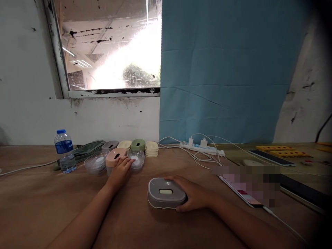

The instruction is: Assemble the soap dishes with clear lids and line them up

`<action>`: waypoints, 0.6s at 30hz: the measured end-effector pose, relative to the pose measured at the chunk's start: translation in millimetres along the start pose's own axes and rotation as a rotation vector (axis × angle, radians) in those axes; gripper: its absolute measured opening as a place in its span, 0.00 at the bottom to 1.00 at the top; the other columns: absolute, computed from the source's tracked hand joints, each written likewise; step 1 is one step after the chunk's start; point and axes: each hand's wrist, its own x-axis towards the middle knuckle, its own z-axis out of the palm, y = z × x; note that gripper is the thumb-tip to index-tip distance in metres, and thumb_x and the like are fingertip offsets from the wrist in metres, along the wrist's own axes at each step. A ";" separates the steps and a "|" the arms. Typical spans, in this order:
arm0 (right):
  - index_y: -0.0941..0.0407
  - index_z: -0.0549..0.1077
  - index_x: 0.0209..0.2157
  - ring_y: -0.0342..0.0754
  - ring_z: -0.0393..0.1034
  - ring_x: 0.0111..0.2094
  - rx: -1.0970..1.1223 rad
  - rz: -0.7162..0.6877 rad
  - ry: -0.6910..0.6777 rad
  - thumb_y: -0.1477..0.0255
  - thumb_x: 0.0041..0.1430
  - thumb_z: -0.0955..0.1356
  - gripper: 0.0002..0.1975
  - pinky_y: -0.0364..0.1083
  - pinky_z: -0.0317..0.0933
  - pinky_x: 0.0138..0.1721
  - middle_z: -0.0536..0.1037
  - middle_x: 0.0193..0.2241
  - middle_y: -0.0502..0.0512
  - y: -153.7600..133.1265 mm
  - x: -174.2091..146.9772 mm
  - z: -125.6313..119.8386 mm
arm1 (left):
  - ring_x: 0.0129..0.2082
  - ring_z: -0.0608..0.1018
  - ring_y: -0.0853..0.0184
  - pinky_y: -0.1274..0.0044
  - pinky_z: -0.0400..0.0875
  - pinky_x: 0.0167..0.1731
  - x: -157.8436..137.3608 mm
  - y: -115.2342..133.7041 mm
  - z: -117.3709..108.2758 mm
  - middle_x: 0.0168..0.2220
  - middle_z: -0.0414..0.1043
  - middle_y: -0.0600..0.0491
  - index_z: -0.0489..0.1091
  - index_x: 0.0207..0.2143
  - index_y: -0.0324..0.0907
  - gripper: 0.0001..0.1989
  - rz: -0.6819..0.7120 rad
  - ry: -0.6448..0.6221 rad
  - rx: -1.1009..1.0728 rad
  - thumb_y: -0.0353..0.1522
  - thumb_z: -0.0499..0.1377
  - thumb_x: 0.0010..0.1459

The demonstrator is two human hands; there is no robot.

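Note:
My right hand (pixel 193 195) grips the right end of a grey rounded box (pixel 163 200), with thumb in front and fingers behind. A pale insert shows through the oval slot in its top, and a thin pale wavy edge runs along its base. My left hand (pixel 121 171) reaches forward, fingers stretched between a pink-topped box (pixel 110 158) and a clear plastic container (pixel 138 159). Its fingertips lie over that container's near left rim; whether they press on it I cannot tell. Another clear container (pixel 94 165) sits left of the pink-topped box.
Behind stand a grey box (pixel 110 145), a cream one (pixel 125 144), a green one (pixel 138 143) and stacked cream pieces (pixel 151 149). At left are a water bottle (pixel 64 152) and a dark green pouch (pixel 88 152). A power strip (pixel 199 148), cables and a phone (pixel 241 190) lie right.

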 end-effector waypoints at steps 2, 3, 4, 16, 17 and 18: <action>0.54 0.52 0.56 0.56 0.52 0.54 0.003 0.003 0.001 0.59 0.36 0.71 0.45 0.51 0.49 0.53 0.57 0.55 0.58 -1.2 0.0 -0.3 | 0.48 0.65 0.61 0.65 0.50 0.51 -0.5 -1.7 2.0 0.42 0.69 0.50 0.64 0.46 0.44 0.16 0.043 -0.021 0.009 0.26 0.46 0.57; 0.54 0.52 0.56 0.56 0.53 0.54 0.003 0.006 0.001 0.59 0.36 0.71 0.45 0.51 0.49 0.53 0.57 0.55 0.57 -1.8 0.0 -0.4 | 0.48 0.65 0.62 0.65 0.50 0.51 -0.4 -1.4 2.0 0.41 0.70 0.50 0.65 0.45 0.44 0.15 0.056 -0.027 0.000 0.26 0.47 0.57; 0.54 0.52 0.56 0.56 0.53 0.54 0.002 0.008 0.002 0.59 0.36 0.71 0.45 0.51 0.49 0.53 0.57 0.55 0.57 -2.2 -0.1 -0.5 | 0.47 0.65 0.62 0.66 0.50 0.51 0.0 -0.5 1.4 0.40 0.70 0.51 0.66 0.44 0.44 0.15 0.059 -0.026 -0.018 0.26 0.47 0.57; 0.55 0.33 0.60 0.60 0.38 0.59 -0.071 -0.012 0.257 0.54 0.40 0.69 0.54 0.58 0.42 0.56 0.41 0.60 0.63 5.5 0.4 4.6 | 0.39 0.74 0.66 0.72 0.62 0.46 24.4 42.9 -33.4 0.31 0.69 0.56 0.63 0.36 0.42 0.10 -0.599 0.246 -1.515 0.36 0.56 0.52; 0.54 0.32 0.60 0.59 0.36 0.60 -0.104 -0.014 0.341 0.55 0.42 0.69 0.53 0.58 0.41 0.56 0.39 0.61 0.62 3.4 0.9 4.8 | 0.38 0.74 0.67 0.73 0.62 0.46 25.0 46.2 -35.1 0.30 0.68 0.57 0.63 0.35 0.42 0.11 -0.629 0.207 -1.667 0.36 0.58 0.51; 0.54 0.32 0.60 0.59 0.35 0.60 -0.144 -0.025 0.424 0.56 0.43 0.68 0.51 0.58 0.41 0.56 0.37 0.61 0.61 0.8 1.3 4.8 | 0.37 0.75 0.68 0.74 0.62 0.46 25.0 48.9 -36.4 0.29 0.67 0.58 0.64 0.35 0.41 0.10 -0.644 0.155 -1.787 0.35 0.59 0.50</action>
